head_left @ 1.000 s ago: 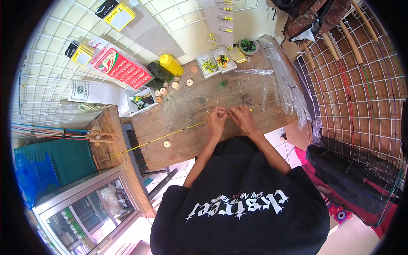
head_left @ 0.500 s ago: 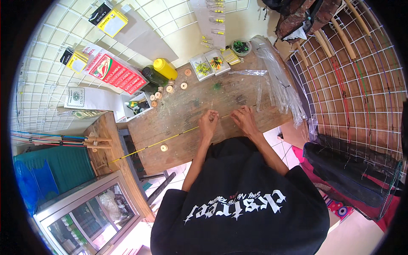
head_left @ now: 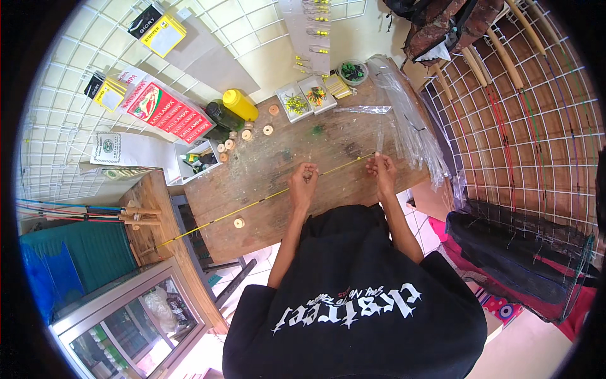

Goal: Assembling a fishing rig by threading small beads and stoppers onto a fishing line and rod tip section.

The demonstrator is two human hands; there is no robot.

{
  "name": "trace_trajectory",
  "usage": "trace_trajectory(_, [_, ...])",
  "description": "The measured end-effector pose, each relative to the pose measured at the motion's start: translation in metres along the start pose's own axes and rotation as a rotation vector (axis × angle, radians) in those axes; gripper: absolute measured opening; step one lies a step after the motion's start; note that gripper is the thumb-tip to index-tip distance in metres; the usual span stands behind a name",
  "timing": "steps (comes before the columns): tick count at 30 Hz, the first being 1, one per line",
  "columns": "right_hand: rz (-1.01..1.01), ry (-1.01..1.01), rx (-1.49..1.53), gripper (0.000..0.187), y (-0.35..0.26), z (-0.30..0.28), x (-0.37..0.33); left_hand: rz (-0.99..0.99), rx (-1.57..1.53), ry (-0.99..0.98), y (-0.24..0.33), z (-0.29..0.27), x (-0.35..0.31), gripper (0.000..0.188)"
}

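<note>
A thin yellow fishing rod [head_left: 252, 206] with dark bands slants across the wooden table from the lower left up to my hands. My left hand [head_left: 303, 183] is closed around it near the middle of the table, fingers curled in. Farther right, my right hand [head_left: 382, 174] is closed at the rod's thin end, its fingertips pinched together there. Any line or small part between the fingers is too fine to make out. A round wooden disc [head_left: 239, 223] with a hole lies below the rod, left of my left hand.
Clear plastic sleeves [head_left: 411, 120] cover the right side of the wooden table [head_left: 265, 164]. Along the back stand white trays [head_left: 297, 115] of small yellow and orange pieces, a bowl [head_left: 352, 71], a yellow bottle [head_left: 240, 105] and several wooden discs [head_left: 268, 130]. More rods [head_left: 495, 120] hang at right.
My right hand has moved right and turned upright, now pinching at the rod's thin end. My left hand stays nearly in place. The view has shifted slightly.
</note>
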State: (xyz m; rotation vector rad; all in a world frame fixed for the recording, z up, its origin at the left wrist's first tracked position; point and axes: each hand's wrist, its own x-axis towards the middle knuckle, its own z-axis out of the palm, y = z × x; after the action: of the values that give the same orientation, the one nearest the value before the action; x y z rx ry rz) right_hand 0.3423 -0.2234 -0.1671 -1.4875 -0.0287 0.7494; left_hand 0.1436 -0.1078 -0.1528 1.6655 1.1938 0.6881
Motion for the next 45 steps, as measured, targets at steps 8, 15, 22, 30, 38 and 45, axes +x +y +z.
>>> trace_trajectory(8, [-0.007,-0.218,0.061,0.019,-0.026,0.011,-0.007,0.05,-0.008,0.007,0.029,-0.01,0.003,0.013])
trace_trajectory(15, [-0.124,-0.266,0.074,0.016,-0.07,0.018,-0.016,0.142,0.013,0.056,0.063,-0.035,0.015,0.013])
trace_trajectory(22, [-0.216,-0.3,0.05,0.015,-0.108,0.023,-0.028,0.2,-0.009,0.073,0.088,-0.055,0.02,0.014])
trace_trajectory(30, [-0.286,-0.36,0.129,0.014,-0.144,0.034,-0.05,0.183,-0.123,0.121,0.116,-0.074,0.012,0.014])
trace_trajectory(38, [-0.285,-0.41,0.201,0.013,-0.154,0.04,-0.054,0.206,-0.09,0.114,0.13,-0.085,0.011,0.015])
trace_trajectory(45, [-0.239,-0.459,0.28,0.01,-0.148,0.044,-0.048,0.25,-0.038,0.025,0.145,-0.088,0.008,0.022])
